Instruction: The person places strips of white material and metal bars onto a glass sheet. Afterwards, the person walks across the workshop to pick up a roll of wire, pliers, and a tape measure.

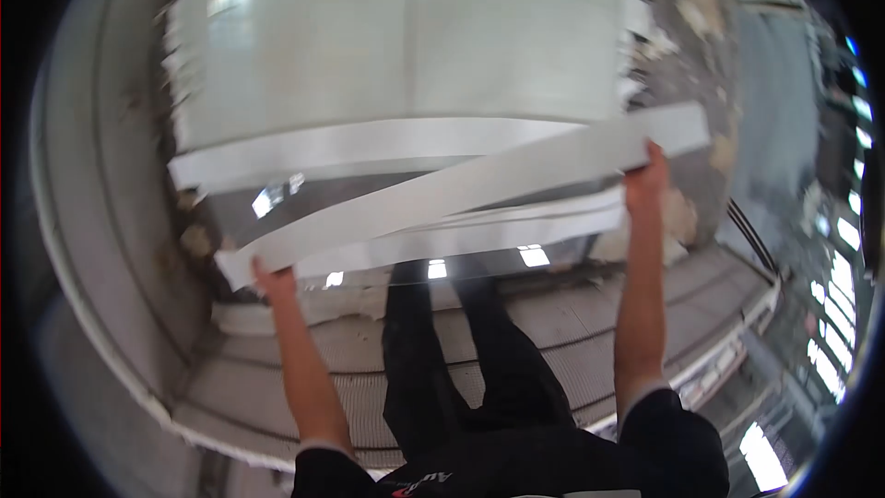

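Across the middle of the frame, we hold a long white strip (461,186) aslant: our left hand (277,280) clamps its fingers on the lower-left end, our right hand (648,183) near the upper-right end. Above, we see a pale glossy panel (396,37) at upper centre.

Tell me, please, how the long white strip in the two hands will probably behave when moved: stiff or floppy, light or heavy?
The long white strip is probably fairly stiff: it spans from left hand to right hand without marked sag, though the lens bends lines. It may be light for its length, held only near its ends.
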The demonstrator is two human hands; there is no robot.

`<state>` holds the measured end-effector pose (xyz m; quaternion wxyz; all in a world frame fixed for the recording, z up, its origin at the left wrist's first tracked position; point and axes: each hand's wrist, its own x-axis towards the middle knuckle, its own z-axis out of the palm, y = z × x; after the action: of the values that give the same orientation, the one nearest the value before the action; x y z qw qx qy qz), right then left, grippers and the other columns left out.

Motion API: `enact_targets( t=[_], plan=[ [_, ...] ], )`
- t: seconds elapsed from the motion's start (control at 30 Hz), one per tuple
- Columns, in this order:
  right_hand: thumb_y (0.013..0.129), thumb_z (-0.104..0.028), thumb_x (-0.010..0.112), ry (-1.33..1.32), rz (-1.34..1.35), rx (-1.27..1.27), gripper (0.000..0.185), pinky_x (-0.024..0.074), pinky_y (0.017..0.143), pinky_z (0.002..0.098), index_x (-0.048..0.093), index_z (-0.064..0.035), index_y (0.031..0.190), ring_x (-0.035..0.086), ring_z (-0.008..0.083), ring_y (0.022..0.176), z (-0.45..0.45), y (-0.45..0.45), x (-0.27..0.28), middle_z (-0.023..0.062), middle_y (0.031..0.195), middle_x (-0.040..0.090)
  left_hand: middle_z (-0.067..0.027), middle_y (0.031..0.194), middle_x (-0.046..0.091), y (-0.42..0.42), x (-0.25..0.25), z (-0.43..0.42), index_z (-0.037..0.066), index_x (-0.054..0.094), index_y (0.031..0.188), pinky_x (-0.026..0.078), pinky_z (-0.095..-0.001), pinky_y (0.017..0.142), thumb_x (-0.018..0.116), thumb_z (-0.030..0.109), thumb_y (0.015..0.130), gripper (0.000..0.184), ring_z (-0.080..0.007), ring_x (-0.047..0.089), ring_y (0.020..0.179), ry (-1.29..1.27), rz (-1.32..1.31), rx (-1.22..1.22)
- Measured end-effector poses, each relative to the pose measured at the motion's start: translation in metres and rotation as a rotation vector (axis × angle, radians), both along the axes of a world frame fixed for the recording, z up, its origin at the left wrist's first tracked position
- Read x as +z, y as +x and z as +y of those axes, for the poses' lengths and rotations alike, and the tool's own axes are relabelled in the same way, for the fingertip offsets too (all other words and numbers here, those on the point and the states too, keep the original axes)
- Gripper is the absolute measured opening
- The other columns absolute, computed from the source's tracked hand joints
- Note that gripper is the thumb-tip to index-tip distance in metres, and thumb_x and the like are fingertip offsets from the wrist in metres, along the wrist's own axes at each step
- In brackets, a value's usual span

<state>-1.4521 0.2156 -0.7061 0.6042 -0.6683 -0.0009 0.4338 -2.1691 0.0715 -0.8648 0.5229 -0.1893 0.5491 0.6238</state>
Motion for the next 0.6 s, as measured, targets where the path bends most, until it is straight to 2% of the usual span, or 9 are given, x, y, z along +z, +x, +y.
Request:
enact_targets(
  t=[0.07, 0.13, 0.17, 0.2, 0.27, 0.37, 0.5, 0.6],
  plan=[
    [0.088, -0.021, 0.056, 0.025, 0.019, 0.007, 0.022, 0.0471, 0.079, 0.0354, 0.055, -0.0070, 0.105, 0.059, 0.0190, 0.093, -0.003, 0.006, -0.004, 0.0046, 0.100, 0.060, -0.0130, 0.122, 0.056, 0.020, 0.053, 0.028, 0.004, 0.051, 0.122, 0.037, -0.0436, 0.103, 0.046, 0.037, 0.093, 0.044, -0.0294, 0.050, 0.118, 0.030, 0.082, -0.050],
    [0.088, -0.022, 0.055, -0.030, -0.013, -0.040, 0.024, 0.0471, 0.081, 0.0366, 0.055, -0.0074, 0.107, 0.058, 0.0205, 0.095, 0.001, 0.000, 0.003, 0.0063, 0.105, 0.060, -0.0103, 0.121, 0.058, 0.017, 0.081, 0.048, 0.005, 0.053, 0.120, 0.039, -0.0387, 0.101, 0.050, 0.034, 0.093, 0.040, -0.0250, 0.051, 0.116, 0.013, 0.165, -0.128],
    [0.087, -0.021, 0.054, -0.019, -0.007, -0.054, 0.023, 0.0479, 0.079, 0.0354, 0.054, -0.0069, 0.106, 0.058, 0.0198, 0.094, 0.003, 0.000, 0.004, 0.0066, 0.102, 0.060, -0.0092, 0.120, 0.058, 0.016, 0.100, 0.060, 0.005, 0.054, 0.119, 0.041, -0.0371, 0.099, 0.052, 0.032, 0.093, 0.038, -0.0230, 0.052, 0.115, -0.017, 0.169, -0.145],
    [0.087, -0.021, 0.054, -0.021, -0.013, -0.067, 0.023, 0.0479, 0.079, 0.0354, 0.054, -0.0069, 0.106, 0.058, 0.0198, 0.094, 0.005, 0.000, 0.006, 0.0066, 0.102, 0.060, -0.0085, 0.119, 0.059, 0.015, 0.114, 0.073, 0.005, 0.054, 0.118, 0.043, -0.0354, 0.096, 0.053, 0.029, 0.092, 0.035, -0.0214, 0.054, 0.112, 0.053, 0.204, -0.202],
    [0.089, -0.016, 0.052, 0.001, -0.009, -0.089, 0.021, 0.0506, 0.076, 0.0368, 0.054, -0.0028, 0.105, 0.060, 0.0208, 0.091, 0.012, 0.002, 0.008, 0.0079, 0.100, 0.060, -0.0085, 0.115, 0.062, 0.000, 0.126, 0.098, 0.004, 0.055, 0.117, 0.047, -0.0312, 0.091, 0.055, 0.024, 0.093, 0.032, -0.0191, 0.059, 0.105, 0.135, 0.256, -0.275],
    [0.089, -0.015, 0.051, 0.027, -0.001, -0.113, 0.020, 0.0518, 0.079, 0.0391, 0.054, -0.0016, 0.104, 0.060, 0.0224, 0.092, 0.025, 0.014, 0.006, 0.0096, 0.101, 0.059, -0.0092, 0.115, 0.062, -0.008, 0.153, 0.155, 0.002, 0.055, 0.117, 0.048, -0.0296, 0.089, 0.056, 0.022, 0.093, 0.031, -0.0187, 0.060, 0.103, 0.168, 0.314, -0.359],
    [0.089, -0.016, 0.049, 0.166, 0.097, -0.089, 0.022, 0.0500, 0.083, 0.0386, 0.054, -0.0010, 0.105, 0.059, 0.0243, 0.097, 0.068, 0.036, 0.004, 0.0111, 0.103, 0.061, -0.0101, 0.114, 0.063, -0.030, 0.163, 0.250, 0.001, 0.055, 0.117, 0.048, -0.0299, 0.091, 0.054, 0.021, 0.094, 0.031, -0.0184, 0.059, 0.104, 0.275, 0.408, -0.460],
    [0.090, -0.016, 0.049, 0.272, 0.150, -0.084, 0.022, 0.0494, 0.081, 0.0368, 0.055, -0.0007, 0.105, 0.060, 0.0237, 0.091, 0.104, 0.055, -0.004, 0.0112, 0.102, 0.061, -0.0110, 0.113, 0.063, -0.039, 0.159, 0.322, -0.001, 0.056, 0.116, 0.048, -0.0308, 0.095, 0.052, 0.021, 0.096, 0.030, -0.0191, 0.059, 0.105, 0.370, 0.379, -0.466]
  ],
)
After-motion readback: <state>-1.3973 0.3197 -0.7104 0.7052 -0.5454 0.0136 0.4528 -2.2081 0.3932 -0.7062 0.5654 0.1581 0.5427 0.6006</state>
